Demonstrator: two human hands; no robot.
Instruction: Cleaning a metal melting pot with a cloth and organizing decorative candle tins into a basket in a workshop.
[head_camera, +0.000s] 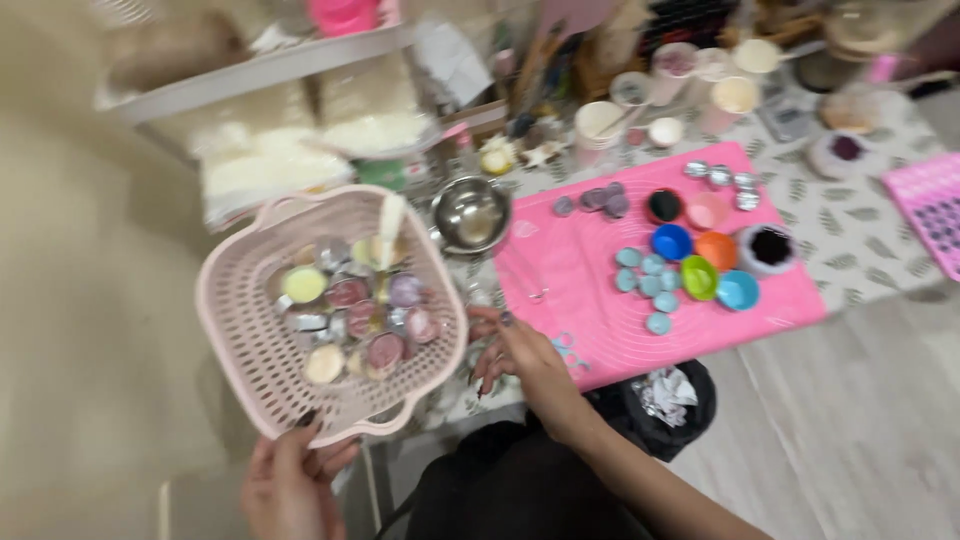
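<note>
the left hand grips the pink basket by its near rim, fingers pinching it, lifted beside the tabletop. small candles already fill it. the right hand rests by the pink mat, fingers loosely curled, holding nothing; blue discs remain there.

A home craft corner — a pink mat with coloured silicone cups, paper cups and brushes crowding the worktop.

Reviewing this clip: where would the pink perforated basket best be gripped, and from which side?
Probably at its rim handles. The pink basket is tilted toward the camera and loaded with small round candles, so two opposite handles would steady it. The left hand already grips the near handle from below; the right hand is by the right edge.
</note>
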